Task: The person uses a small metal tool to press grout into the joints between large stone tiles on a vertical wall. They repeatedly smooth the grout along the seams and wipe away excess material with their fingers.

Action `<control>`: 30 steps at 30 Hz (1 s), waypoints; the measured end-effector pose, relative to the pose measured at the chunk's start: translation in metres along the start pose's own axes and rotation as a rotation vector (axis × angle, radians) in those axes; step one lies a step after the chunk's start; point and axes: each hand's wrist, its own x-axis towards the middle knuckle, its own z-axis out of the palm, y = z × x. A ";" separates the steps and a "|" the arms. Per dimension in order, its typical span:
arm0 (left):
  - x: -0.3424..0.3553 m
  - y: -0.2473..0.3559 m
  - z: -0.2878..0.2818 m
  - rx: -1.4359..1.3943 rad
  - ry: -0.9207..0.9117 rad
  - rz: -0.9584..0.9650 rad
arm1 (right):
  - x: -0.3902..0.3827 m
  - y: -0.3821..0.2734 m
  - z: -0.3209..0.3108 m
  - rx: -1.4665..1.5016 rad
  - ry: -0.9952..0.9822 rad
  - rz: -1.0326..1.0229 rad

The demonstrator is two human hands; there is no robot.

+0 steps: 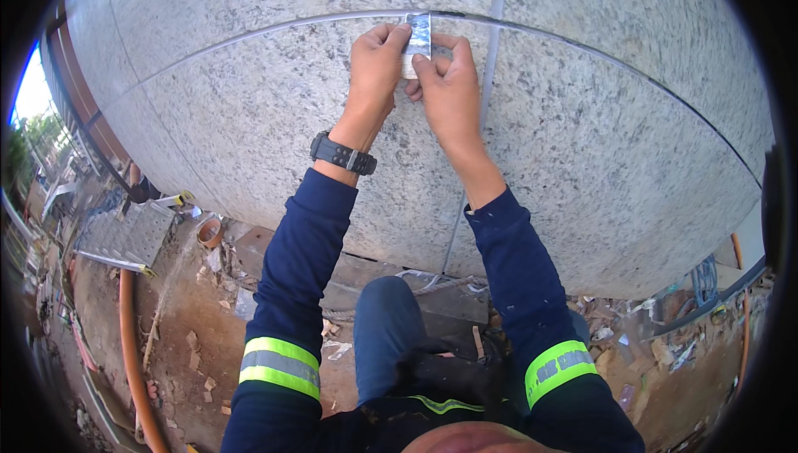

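Observation:
Both my hands are raised against a speckled grey stone-panel wall (291, 96), at a joint (320, 18) between panels. Between them is a small flat rectangular piece (419, 31), shiny and bluish above, pale below; its exact kind is not clear. My left hand (376, 62) is closed, its thumb and fingers pinching the left edge of this piece. From the right, my right hand (450, 79) grips its lower right part with the thumb in front and fingers bent. The upper end of the piece touches the joint line. Some fingertips are hidden behind it.
A vertical joint (490, 79) runs just right of my hands. Below lies a dirt floor with rubble, a rope (449, 285), an orange pipe (129, 353), a clay pot (211, 233) and a metal platform (125, 233). Blue cord (705, 280) hangs at the right.

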 end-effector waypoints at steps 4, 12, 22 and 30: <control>0.004 0.002 -0.007 0.219 -0.009 0.061 | 0.000 0.006 0.003 0.023 0.015 -0.029; 0.016 0.010 -0.015 0.525 -0.071 0.105 | 0.018 0.022 -0.010 0.037 -0.086 0.058; 0.016 0.006 -0.002 0.431 -0.056 0.136 | 0.018 0.025 -0.017 0.120 -0.050 0.028; 0.022 0.009 -0.016 0.567 -0.075 0.215 | 0.021 0.026 -0.005 0.071 -0.081 0.029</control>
